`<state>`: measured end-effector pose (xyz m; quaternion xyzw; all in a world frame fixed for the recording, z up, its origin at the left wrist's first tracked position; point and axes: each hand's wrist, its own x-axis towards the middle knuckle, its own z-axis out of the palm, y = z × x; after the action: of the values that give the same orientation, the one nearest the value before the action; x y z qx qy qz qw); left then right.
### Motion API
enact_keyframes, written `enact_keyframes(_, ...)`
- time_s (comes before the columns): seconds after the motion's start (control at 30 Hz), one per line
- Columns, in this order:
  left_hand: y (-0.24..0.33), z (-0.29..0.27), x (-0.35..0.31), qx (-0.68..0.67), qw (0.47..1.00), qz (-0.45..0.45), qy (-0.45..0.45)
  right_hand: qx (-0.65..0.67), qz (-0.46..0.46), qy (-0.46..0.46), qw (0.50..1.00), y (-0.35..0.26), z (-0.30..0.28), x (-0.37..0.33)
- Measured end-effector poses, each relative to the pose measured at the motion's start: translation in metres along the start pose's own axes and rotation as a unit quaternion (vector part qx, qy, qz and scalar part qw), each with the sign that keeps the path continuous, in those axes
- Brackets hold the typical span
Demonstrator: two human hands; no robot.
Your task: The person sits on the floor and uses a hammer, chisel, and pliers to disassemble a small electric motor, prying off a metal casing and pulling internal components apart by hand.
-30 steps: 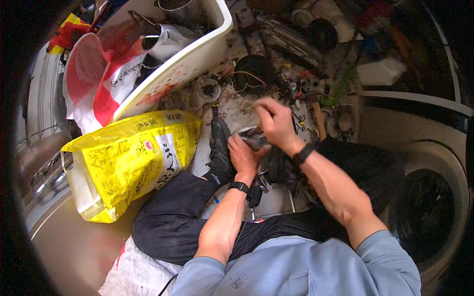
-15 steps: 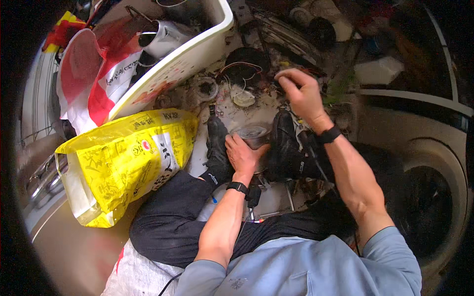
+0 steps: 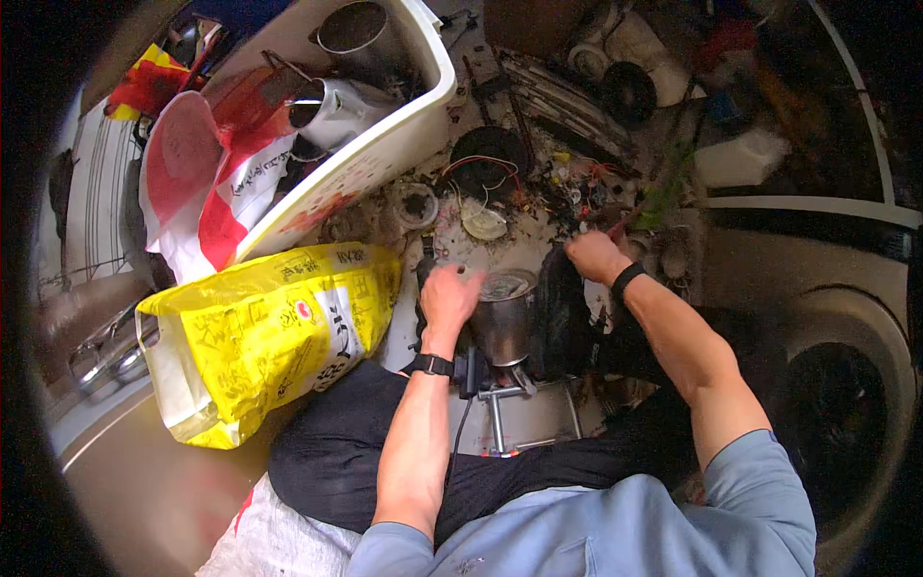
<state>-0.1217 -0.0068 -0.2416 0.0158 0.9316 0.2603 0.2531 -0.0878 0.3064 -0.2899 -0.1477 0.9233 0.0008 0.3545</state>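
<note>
Between my dark shoes [image 3: 561, 313] stands a metal cylindrical pot [image 3: 504, 327], with something pale and shiny at its top. My left hand [image 3: 450, 300] is beside the pot's left rim, fingers curled and thumb pointing toward the rim. Whatever it holds, if anything, is hidden. Beyond the right shoe, my right hand [image 3: 596, 256] is low over scattered scraps [image 3: 577, 192], its fingers closed. A reddish-brown piece shows just past its knuckles; I cannot tell whether the hand holds it.
A yellow printed bag [image 3: 279, 337] lies at the left. Behind it, a white plastic bin [image 3: 346, 144] holds metal vessels [image 3: 351, 111]. Ahead are a round dark container with wires [image 3: 490, 159], a pale disc [image 3: 483, 219] and a small clear tub [image 3: 416, 206]. A round machine door [image 3: 836, 413] is at the right.
My right hand has come down from mid-air to the scraps. My left hand has shifted off the pot's front to its left side, exposing more of the pot. The whole view has tilted slightly.
</note>
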Motion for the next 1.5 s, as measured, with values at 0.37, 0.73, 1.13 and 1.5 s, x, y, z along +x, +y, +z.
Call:
enact_keyframes(0.37,-0.015,0.020,0.020,-0.007,0.999,-0.031,0.014,-0.046,-0.061,0.263,0.962,-0.071,-0.017,0.083)
enact_keyframes(0.73,-0.028,0.021,0.021,-0.032,0.999,-0.017,0.024,-0.060,-0.190,0.332,0.922,-0.070,-0.020,0.129)
enact_keyframes(1.13,0.041,-0.065,-0.002,-0.447,0.882,-0.090,-0.116,0.446,-0.076,0.028,0.891,-0.028,-0.173,-0.024)
enact_keyframes(1.5,0.095,-0.191,-0.119,-0.477,0.867,0.137,-0.050,0.727,-0.148,0.026,0.670,-0.089,-0.256,-0.197)
